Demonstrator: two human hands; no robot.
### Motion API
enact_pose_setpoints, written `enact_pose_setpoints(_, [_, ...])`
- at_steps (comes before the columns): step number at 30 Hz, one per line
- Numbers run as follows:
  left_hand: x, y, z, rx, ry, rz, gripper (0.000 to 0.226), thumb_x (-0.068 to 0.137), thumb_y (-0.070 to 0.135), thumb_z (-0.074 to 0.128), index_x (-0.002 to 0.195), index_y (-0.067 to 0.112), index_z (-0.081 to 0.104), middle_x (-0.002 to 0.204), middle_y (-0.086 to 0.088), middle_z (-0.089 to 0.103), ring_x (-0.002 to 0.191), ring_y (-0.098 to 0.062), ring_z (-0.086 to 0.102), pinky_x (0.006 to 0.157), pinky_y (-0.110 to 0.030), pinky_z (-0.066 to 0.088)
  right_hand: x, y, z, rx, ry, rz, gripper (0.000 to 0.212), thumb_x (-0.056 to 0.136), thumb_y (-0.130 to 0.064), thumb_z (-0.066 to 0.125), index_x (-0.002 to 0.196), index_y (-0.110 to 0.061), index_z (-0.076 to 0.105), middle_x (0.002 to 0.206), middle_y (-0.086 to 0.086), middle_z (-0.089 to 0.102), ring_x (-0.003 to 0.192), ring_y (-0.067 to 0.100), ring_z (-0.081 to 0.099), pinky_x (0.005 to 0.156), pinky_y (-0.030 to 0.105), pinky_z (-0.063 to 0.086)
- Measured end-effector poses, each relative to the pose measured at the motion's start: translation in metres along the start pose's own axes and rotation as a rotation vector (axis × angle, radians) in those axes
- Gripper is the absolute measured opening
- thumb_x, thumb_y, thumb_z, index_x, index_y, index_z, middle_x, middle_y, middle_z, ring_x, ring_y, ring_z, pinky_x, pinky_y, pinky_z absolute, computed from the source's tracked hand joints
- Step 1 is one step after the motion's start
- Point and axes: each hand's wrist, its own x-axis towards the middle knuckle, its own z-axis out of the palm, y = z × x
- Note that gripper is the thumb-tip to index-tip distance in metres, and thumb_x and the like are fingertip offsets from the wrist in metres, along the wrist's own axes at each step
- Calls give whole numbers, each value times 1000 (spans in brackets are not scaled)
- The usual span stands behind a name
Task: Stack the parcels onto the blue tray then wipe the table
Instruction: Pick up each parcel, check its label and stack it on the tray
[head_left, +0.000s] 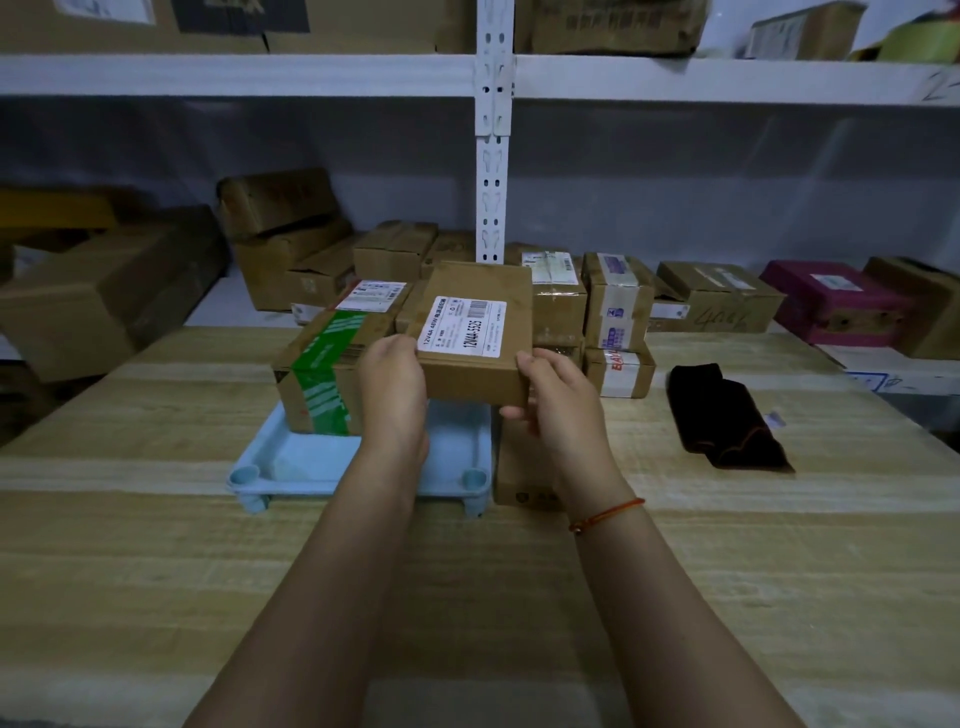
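Dim room: a wooden table (156, 571) near, white metal shelving (492, 156) far, stacked with cardboard boxes (104, 296) against a grey wall (727, 182).

A parcel storeroom is indicated: white slotted metal shelving (492, 156) is stacked with labelled cardboard boxes (719, 296) across the frame's upper half.

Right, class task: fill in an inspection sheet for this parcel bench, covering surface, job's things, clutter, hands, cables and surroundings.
Surface: wooden table, pale planks.
Job's things: blue tray holds a green-taped parcel; a labelled parcel is held above the tray; another brown parcel sits on the table beside the tray's right edge; dark cloth lies to the right.
Clutter: two small boxes stacked at the table's far edge.
Hands: left hand and right hand grip the labelled parcel's sides.
Cables: nothing seen.
Surroundings: white shelving with cartons behind.
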Motion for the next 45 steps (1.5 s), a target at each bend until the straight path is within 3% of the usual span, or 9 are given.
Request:
enact_pose_setpoints(3, [10, 7, -6, 70, 46, 48, 23, 83, 15, 45, 68, 14, 61, 81, -7, 67, 85, -26, 65, 73, -34, 47, 7, -3, 10, -28, -11, -16, 28, 96, -36, 57, 118, -20, 61, 108, 2, 68, 93, 23, 69, 46, 10, 44])
enact_pose_setpoints(7, [24, 18, -13, 86, 46, 84, 19, 84, 12, 48, 81, 15, 66, 90, -1, 69, 90, -20, 65, 84, -38, 52, 20, -6, 29, -28, -41, 16, 18, 96, -38, 55, 102, -23, 62, 107, 2, 68, 87, 20, 70, 46, 11, 45])
enact_pose_setpoints(13, [61, 42, -26, 121, 54, 183, 22, 89, 9, 55, 74, 22, 64, 76, 7, 62, 73, -7, 56, 65, -20, 45, 53, -15, 71, -24, -51, 59, 14, 95, -36, 55, 85, -27, 56, 110, 5, 67, 69, 20, 72, 48, 17, 48])
enact_pose_setpoints(17, [90, 55, -34, 163, 44, 167, 33, 92, 8, 55, 63, 22, 54, 70, 9, 56, 66, -3, 50, 65, -21, 45, 82, -14, 101, -81, -81, 57, 17, 95, -35, 53, 90, -21, 59, 113, 6, 67, 82, 26, 72, 43, 15, 41])
enact_pose_setpoints(20, [115, 58, -40, 200, 73, 120, 27, 94, 6, 51, 73, 22, 57, 77, 7, 56, 80, -11, 55, 83, -29, 49, 103, -9, 124, -154, -119, 51, 26, 96, -39, 51, 105, -16, 61, 111, 6, 67, 78, 24, 71, 51, 20, 47])
enact_pose_setpoints(24, [145, 53, -47, 239, 123, 91, 18, 93, 7, 50, 94, 19, 64, 94, -2, 62, 94, -19, 56, 86, -29, 48, 126, 3, 148, -262, -153, 48, 30, 93, -46, 47, 101, -21, 61, 94, -2, 68, 68, 18, 73, 94, 45, 52])
enact_pose_setpoints(27, [158, 51, -53, 248, 151, 59, 30, 93, 9, 50, 119, 14, 63, 114, -6, 62, 107, -23, 57, 99, -37, 49, 135, 8, 159, -268, -169, 63, 36, 95, -45, 47, 109, -16, 61, 91, -3, 66, 70, 18, 72, 94, 48, 53])
enact_pose_setpoints(35, [181, 43, -54, 282, 139, 36, 38, 95, 11, 48, 132, 14, 57, 127, -8, 58, 115, -25, 54, 102, -39, 47, 149, 18, 170, -305, -212, 13, 36, 101, -42, 43, 102, -11, 61, 84, -2, 61, 69, 19, 69, 95, 48, 52])
enact_pose_setpoints(45, [205, 39, -43, 400, 123, 57, 11, 94, 14, 52, 92, 23, 58, 105, -5, 59, 105, -26, 55, 100, -41, 48, 169, 20, 172, -444, -173, -66, 46, 102, -46, 38, 110, -9, 63, 105, 8, 69, 78, 21, 69, 83, 36, 55])
